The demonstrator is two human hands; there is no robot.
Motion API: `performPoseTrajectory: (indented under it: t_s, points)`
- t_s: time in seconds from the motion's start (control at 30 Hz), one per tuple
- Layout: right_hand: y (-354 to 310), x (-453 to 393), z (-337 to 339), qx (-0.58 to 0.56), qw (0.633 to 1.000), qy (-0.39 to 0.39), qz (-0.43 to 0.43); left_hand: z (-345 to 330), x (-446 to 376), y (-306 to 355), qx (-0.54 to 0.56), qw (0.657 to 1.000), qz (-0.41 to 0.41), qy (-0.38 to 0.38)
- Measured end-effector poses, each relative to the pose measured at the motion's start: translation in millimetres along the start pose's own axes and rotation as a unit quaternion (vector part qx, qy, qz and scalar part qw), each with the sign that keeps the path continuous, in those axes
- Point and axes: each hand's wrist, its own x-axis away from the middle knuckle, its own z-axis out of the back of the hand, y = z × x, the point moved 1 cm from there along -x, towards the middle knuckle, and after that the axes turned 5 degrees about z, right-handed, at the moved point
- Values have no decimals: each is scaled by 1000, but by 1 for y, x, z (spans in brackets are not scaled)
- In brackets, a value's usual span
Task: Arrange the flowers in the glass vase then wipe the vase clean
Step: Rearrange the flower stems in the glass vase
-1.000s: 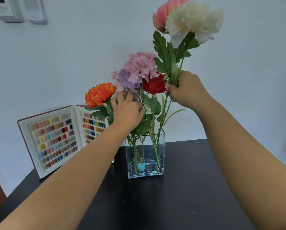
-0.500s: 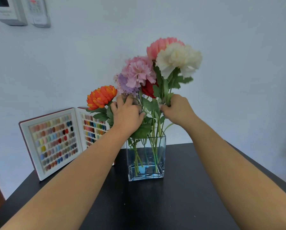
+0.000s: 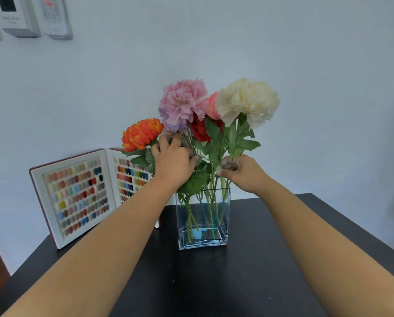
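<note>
Your left hand (image 3: 174, 162) grips the bunched flower stems (image 3: 192, 143) above the glass vase (image 3: 202, 221), right hand (image 3: 241, 172) pinches the cream flower's stem (image 3: 233, 143).

No lettering is legible: the print on the white wall-mounted devices (image 3: 19, 18) at top left is too blurred.

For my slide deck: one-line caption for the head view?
Left hand steadies the flowers while right hand pinches the cream flower's stem in the glass vase.
</note>
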Motion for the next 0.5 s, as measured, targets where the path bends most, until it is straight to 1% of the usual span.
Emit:
performPoseTrajectory:
  t_s: [0.07, 0.2, 0.4, 0.5]
  points:
    - [1, 3, 2, -24, 1000, -4, 7, 0, -1, 0, -4, 1000, 1, -1]
    - [8, 6, 5, -37, 998, 17, 39, -1, -2, 2, -23, 1000, 0, 3]
    - [6, 1, 2, -38, 995, -38, 84, -1, -5, 6, -28, 1000, -1, -1]
    - [7, -5, -2, -34, 995, -62, 75, -2, -5, 7, -6, 1000, -9, 0]
